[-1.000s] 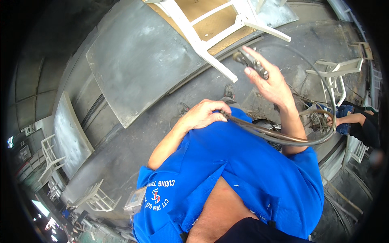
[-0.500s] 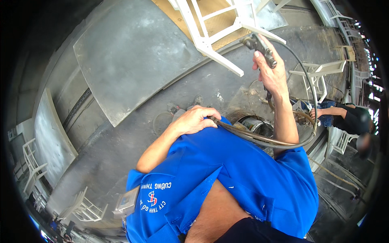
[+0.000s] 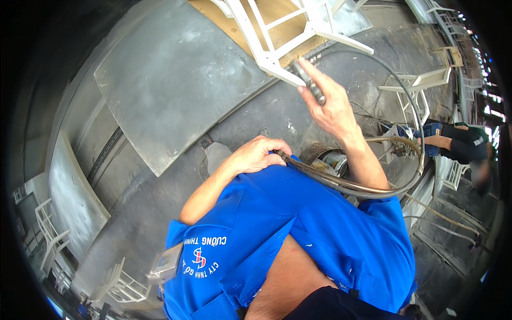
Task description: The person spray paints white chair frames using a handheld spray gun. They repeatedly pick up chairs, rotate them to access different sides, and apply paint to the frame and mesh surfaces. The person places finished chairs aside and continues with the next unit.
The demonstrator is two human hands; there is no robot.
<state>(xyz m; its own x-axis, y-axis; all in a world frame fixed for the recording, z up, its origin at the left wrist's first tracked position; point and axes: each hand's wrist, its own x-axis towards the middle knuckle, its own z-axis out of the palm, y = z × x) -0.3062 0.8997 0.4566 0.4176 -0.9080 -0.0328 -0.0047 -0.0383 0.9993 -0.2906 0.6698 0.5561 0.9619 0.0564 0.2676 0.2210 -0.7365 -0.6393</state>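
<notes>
My right hand (image 3: 337, 112) is closed round a dark metal spray gun (image 3: 309, 82), slightly smeared by motion. It sits by the lower end of a leg of a white wooden chair frame (image 3: 264, 56); whether they touch I cannot tell. From the gun, a dark hose (image 3: 404, 88) loops out to the right and back across my waist. At my belly my left hand (image 3: 257, 156) is shut on the bundled hoses (image 3: 341, 182), thumb and fingers closed over their end part.
The chair stands on brown cardboard (image 3: 226, 24) beside a large grey panel (image 3: 176, 80). A paint bucket (image 3: 333, 161) is on the floor beyond the hoses. More white chairs (image 3: 418, 80) stand at right and lower left (image 3: 122, 282). A person (image 3: 461, 144) bends at the right; hoses trail there.
My right hand has swung left and slightly down with the spray gun, closer to the chair leg. The hose loop shifted with it, while my left hand stays on the hoses.
</notes>
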